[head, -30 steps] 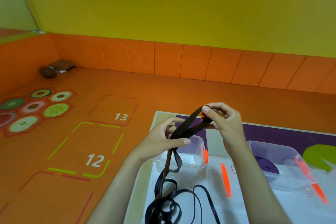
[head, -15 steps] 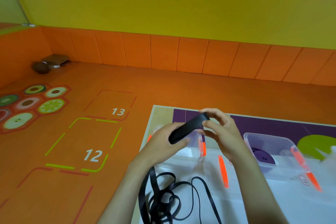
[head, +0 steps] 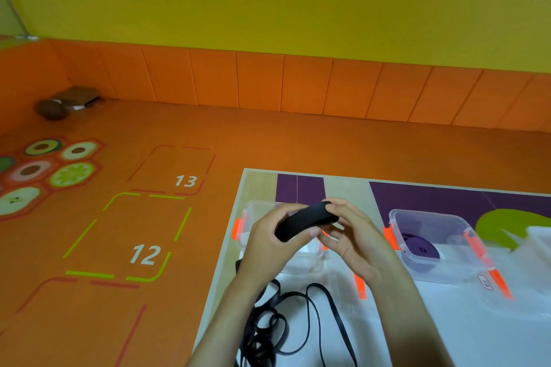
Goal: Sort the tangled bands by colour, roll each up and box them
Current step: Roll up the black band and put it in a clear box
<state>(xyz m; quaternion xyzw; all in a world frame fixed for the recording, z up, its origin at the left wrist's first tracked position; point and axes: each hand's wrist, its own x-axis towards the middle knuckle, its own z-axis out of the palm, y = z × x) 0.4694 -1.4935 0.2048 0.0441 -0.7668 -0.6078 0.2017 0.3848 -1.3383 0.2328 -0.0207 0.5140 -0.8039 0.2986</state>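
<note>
A flat, wound-up bundle of black elastic band (head: 304,221) is held in the air between both hands, above a clear plastic box with orange clips (head: 255,209). The bundle is at the centre of the view, in front of the person's chest.

The left hand (head: 268,247) grips the lower left end of the bundle, with its fingers curled behind and its thumb pressed along the near edge. The right hand (head: 354,238) curls over the upper right end, one fingertip hooked on top of the bundle and the other fingers bent beneath it. Neither hand is spread; both are closed round the band.

The bundle's long axis runs from lower left to upper right, gently arched, with the higher end toward the right hand. The rest of the same band lies in a loose black tangle (head: 268,334) on the white tabletop (head: 447,334), just below the wrists; where it joins the bundle is hidden behind the left hand.

To the right, well apart from the hands, stands a second clear plastic box (head: 447,271) holding a rolled purple band (head: 417,246).
</note>
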